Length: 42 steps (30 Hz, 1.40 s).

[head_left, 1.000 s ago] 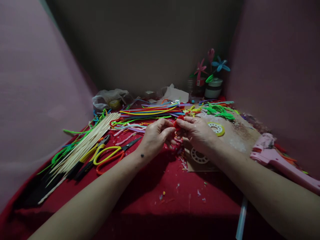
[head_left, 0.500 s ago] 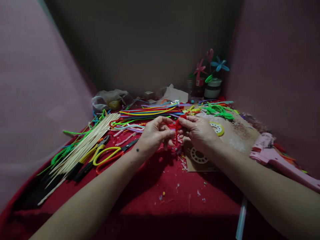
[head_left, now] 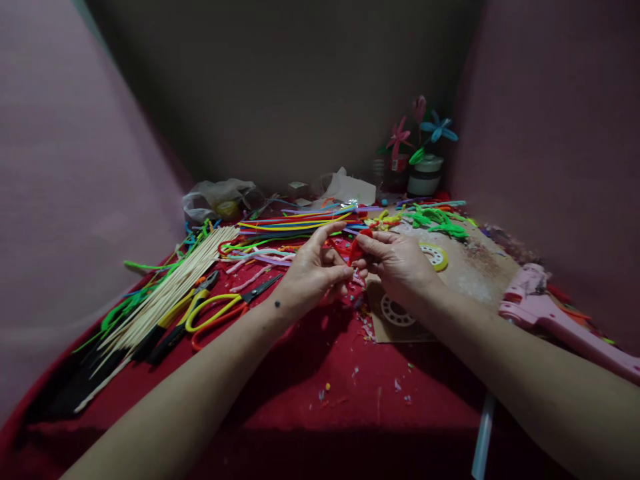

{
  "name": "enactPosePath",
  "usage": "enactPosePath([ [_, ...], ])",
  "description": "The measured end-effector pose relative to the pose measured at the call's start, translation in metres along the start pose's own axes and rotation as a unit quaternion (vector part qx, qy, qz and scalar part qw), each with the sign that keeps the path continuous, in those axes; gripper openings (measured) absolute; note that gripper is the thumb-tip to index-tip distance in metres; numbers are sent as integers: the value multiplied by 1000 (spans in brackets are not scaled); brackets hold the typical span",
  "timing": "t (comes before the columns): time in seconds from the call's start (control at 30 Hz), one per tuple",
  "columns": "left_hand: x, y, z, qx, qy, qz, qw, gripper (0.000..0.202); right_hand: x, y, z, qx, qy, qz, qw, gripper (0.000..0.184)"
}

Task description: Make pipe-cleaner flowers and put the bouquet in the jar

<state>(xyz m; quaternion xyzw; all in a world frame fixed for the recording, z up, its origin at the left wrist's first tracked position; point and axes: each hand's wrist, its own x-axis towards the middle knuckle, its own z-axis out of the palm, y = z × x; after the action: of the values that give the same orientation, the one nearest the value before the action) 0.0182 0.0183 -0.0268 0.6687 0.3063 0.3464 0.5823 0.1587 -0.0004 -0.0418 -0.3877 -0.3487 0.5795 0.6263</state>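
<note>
A fuzzy red pipe cleaner [head_left: 356, 250], bent into a small loop or fold, is held above the red cloth. My right hand [head_left: 397, 260] pinches it between thumb and fingers. From the other side, my left hand [head_left: 317, 267] has its thumb tip against the lower bend, its index finger raised and apart. A red strand runs from the bend toward the left hand's curled fingers, which partly hide its end. Scissors [head_left: 215, 317] with yellow and orange handles lie left of my left wrist, beside pliers [head_left: 183, 313] with yellow and black grips.
Wooden sticks [head_left: 170, 287] lie at the left, and coloured pipe cleaners [head_left: 295, 223] behind my hands. Cardboard [head_left: 383, 327] bears a white ring [head_left: 397, 311]; a yellow ring [head_left: 434, 257] sits behind. A pink glue gun [head_left: 550, 310] is at right. Pipe-cleaner flowers [head_left: 439, 128] stand at the back.
The red strand that hung down between my hands is now bent up into a V. My left thumb has moved right toward it, and the left index finger has lifted.
</note>
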Motion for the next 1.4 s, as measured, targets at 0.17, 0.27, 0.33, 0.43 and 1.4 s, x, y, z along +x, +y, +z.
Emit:
enactPosePath([
  [0.17, 0, 3, -2, 21, -23, -9, 999, 70, -1, 0, -1, 12, 3, -7, 1000, 21],
  [0.27, 1, 3, -3, 46, -34, -32, 998, 66, -1, 0, -1, 5, 2, -18, 1000, 20],
  [0.33, 3, 3, -6, 97, -4, -38, 995, 63, -1, 0, -2, -15, 4, -36, 999, 20],
  [0.43, 4, 2, -12, 228, 133, 50, 963, 50, -2, -1, -1, -48, 13, -51, 997, 20],
  [1.4, -2, 14, -5, 154, -21, -80, 985, 21, -3, -4, 0, -52, -22, -59, 997, 21],
])
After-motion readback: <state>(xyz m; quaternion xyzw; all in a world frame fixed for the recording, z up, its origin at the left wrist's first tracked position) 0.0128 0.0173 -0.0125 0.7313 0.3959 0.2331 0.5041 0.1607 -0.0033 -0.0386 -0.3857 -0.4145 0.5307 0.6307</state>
